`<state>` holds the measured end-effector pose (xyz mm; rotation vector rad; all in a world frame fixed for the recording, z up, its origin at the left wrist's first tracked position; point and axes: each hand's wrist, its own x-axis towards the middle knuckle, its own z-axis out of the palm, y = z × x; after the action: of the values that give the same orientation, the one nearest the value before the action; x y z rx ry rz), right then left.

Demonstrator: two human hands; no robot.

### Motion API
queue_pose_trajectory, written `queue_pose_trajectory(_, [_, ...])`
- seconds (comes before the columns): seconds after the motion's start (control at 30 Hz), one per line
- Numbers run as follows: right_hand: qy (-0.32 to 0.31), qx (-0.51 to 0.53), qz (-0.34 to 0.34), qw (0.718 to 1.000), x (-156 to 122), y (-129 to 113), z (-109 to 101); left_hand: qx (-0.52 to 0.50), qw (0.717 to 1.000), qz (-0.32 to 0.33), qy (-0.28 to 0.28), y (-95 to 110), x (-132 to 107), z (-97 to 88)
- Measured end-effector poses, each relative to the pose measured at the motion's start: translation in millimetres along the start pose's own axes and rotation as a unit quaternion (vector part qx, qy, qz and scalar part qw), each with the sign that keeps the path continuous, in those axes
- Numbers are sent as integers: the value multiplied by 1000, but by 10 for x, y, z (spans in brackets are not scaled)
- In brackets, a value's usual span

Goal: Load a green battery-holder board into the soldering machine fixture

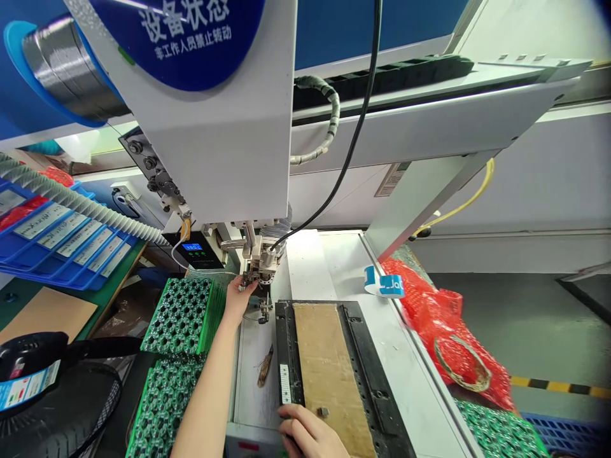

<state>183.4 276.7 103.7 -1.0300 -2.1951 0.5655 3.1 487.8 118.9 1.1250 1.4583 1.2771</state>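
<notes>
My left hand (238,298) reaches up to the soldering head (260,267) of a bench machine. Its thumb and fingers close on a small metal part of that head; their tips are partly hidden there. Below and to the right lies a black fixture (353,312) with a tan board (324,356) set in it. A small dark block (323,412) sits on the board. My right hand (312,434) lies over the fixture's near left side, fingers curled over its edge. A small brush-like tool (265,369) rests on the white machine bed between the hands.
Stacks of green circuit boards (184,312) stand left of my left arm. A black fan (52,401) is at lower left, below blue racks (62,235). A tape roll (383,283) and red bubble wrap (449,331) lie right. A black cable (356,137) hangs to the head.
</notes>
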Motion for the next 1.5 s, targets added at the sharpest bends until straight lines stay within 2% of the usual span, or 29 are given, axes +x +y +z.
queue_pose_trajectory(0.1, [1,3,-1,1000,3,-5,-4,-14,1000,10,-17,-17,32,-11])
queue_pose_trajectory(0.3, [-5,10,13,1000,25,-36,-48,-7,1000,13,-3,-76,76,-39])
queue_pose_trajectory(0.4, [-9,12,18,1000,30,-45,-66,-15,1000,14,-22,-59,71,-43])
queue_pose_trajectory(0.53, [-5,13,16,1000,46,-60,-91,-4,1000,7,-15,-28,66,-48])
queue_pose_trajectory(0.7, [2,18,17,1000,69,-99,-147,6,999,-13,-33,-6,64,-54])
queue_pose_trajectory(0.83, [-7,24,22,999,64,-108,-172,24,1000,-17,-6,9,69,-39])
queue_pose_trajectory(1.03, [-8,23,18,1000,40,-99,-160,9,999,-3,-43,17,82,-63])
queue_pose_trajectory(1.2, [-7,19,16,1000,17,-83,-122,28,999,15,-14,-20,99,-75])
queue_pose_trajectory(1.4, [-6,15,10,1000,11,-98,-99,21,998,28,-43,-18,97,-75])
queue_pose_trajectory(1.5, [-15,22,9,1000,17,-110,-101,35,998,36,-25,-36,108,-72])
